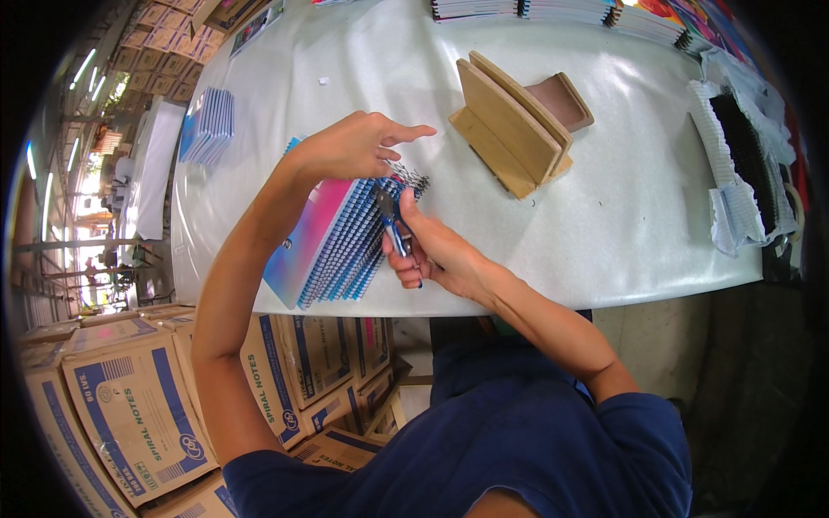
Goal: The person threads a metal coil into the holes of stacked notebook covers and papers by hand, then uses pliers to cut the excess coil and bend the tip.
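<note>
A stack of spiral notebooks (pixel 332 237) with pink and blue covers lies near the table's front edge, its coil bindings facing right. Over the far end of the stack is my left hand (pixel 350 148), index finger stretched to the right and the other fingers loosely bent; I see nothing held in it. Loose coil ends (pixel 413 179) stick out just below that hand. My right hand (pixel 427 246) is closed around a pair of pliers (pixel 390 220) with dark jaws and blue handles. The jaws point away from me, up against the coils at the stack's right side.
A wooden stand (pixel 509 125) of upright boards sits right of the notebooks. Another notebook pile (pixel 207 125) lies at the left, with more bound books (pixel 566 10) along the far edge. Torn packaging with black coils (pixel 744 160) is at the right. Cardboard boxes (pixel 138 406) stand below left.
</note>
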Demonstrator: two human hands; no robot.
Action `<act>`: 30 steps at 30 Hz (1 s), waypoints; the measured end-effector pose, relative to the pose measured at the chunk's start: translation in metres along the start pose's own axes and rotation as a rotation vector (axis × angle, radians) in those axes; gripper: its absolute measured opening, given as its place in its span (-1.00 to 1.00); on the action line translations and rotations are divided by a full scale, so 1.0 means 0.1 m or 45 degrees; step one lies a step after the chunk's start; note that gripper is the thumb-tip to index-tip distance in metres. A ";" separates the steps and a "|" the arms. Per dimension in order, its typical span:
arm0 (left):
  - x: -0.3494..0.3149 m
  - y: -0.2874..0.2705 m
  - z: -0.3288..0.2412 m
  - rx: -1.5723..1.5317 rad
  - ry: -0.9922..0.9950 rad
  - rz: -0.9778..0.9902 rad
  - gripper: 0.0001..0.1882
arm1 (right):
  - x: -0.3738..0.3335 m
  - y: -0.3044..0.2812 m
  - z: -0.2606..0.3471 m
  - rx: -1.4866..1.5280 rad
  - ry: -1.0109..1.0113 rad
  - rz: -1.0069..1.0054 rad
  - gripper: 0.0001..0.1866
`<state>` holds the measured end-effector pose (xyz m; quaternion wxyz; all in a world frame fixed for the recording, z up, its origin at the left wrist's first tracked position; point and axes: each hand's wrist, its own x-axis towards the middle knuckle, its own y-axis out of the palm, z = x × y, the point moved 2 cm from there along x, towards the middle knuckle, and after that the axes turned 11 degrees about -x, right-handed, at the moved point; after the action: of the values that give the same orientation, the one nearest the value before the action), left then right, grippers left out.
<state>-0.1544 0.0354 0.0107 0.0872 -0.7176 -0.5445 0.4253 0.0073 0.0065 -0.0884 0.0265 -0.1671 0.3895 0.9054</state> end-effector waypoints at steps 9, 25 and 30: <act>0.00 0.01 -0.05 0.042 -0.028 0.021 -0.19 | 0.11 -0.07 -0.04 0.054 -0.020 0.049 -0.16; 0.20 0.13 0.11 0.157 0.063 0.100 -0.30 | 0.11 -0.24 -0.14 0.137 0.013 0.060 -0.15; 0.22 0.13 0.13 0.102 0.090 0.114 -0.30 | -0.06 -0.03 -0.15 0.016 -0.035 -0.163 -0.17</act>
<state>-0.1534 0.0454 -0.0161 0.1160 -0.7517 -0.4910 0.4248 0.0177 -0.0021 -0.0984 0.0909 -0.1792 0.3833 0.9015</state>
